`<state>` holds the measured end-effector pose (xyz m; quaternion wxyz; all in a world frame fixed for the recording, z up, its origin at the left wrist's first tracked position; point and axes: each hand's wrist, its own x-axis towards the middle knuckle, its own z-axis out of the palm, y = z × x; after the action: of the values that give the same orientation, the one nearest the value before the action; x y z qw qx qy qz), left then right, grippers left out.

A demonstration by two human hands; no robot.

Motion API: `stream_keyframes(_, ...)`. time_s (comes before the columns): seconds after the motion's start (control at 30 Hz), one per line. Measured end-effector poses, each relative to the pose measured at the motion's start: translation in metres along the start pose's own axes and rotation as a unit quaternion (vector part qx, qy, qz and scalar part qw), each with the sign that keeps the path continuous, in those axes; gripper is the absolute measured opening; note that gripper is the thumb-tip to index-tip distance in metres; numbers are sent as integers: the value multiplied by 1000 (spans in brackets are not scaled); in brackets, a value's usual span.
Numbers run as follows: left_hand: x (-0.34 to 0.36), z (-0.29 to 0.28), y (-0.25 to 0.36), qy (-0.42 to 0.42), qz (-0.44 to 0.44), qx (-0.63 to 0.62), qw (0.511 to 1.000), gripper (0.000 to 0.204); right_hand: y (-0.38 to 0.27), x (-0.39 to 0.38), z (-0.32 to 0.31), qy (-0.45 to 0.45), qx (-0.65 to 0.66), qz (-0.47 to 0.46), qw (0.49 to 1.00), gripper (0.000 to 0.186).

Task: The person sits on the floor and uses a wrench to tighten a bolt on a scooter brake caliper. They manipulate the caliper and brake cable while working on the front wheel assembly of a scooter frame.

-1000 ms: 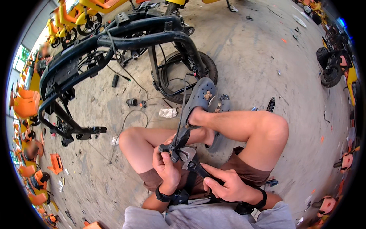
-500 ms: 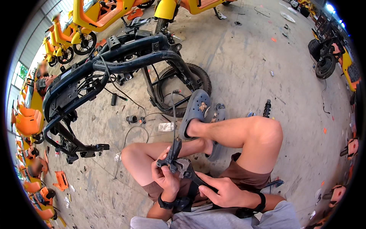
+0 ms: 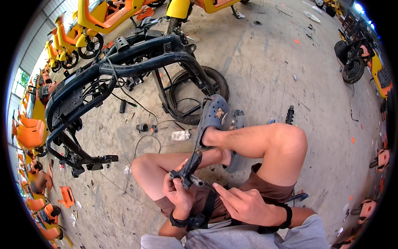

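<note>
My left hand point(image 3: 179, 195) is closed on a black metal part point(image 3: 186, 172), like a lever bracket, with a thin cable rising from it past my shoe. My right hand point(image 3: 244, 203) grips a wrench point(image 3: 199, 181) with a silver head and dark handle, much of it hidden by my fingers. The wrench head is at the right side of the black part; I cannot tell whether it fits around anything. Both hands are over my lap, between my bent legs point(image 3: 273, 153) as I sit on the floor.
A black tubular scooter frame point(image 3: 128, 66) lies ahead-left beside a tire point(image 3: 222, 83). A shock absorber point(image 3: 290, 114), cables and small parts lie on the concrete floor point(image 3: 269, 62). Yellow-orange scooters point(image 3: 29, 128) line the left and back; another partly stripped one point(image 3: 354, 68) stands right.
The wrench head, broad and face-on earlier, now appears narrower, as if turned edge-on, with my right hand still on it. The view has shifted, so the frame appears lower than at first.
</note>
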<state>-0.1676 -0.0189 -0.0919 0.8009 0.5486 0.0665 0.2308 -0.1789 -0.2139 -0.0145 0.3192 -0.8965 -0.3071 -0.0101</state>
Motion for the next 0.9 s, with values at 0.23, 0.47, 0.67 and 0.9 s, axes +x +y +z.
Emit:
stream_keyframes(0.23, 3, 0, -4, -30, -23, -9, 999, 29, 12, -2, -3, 21, 6, -24, 999, 53)
stream_keyframes(0.47, 2, 2, -1, 20, -48, -62, 997, 33, 10, -6, -3, -37, 325, 103, 939, 47)
stream_keyframes(0.67, 6, 4, 1, -53, 41, 7, 998, 30, 8, 2, -22, -175, 521, 269, 791, 48)
stream_keyframes(0.9, -1, 0, -8, -14, 51, 55, 997, 31, 6, 2, -21, -185, 567, 276, 754, 48)
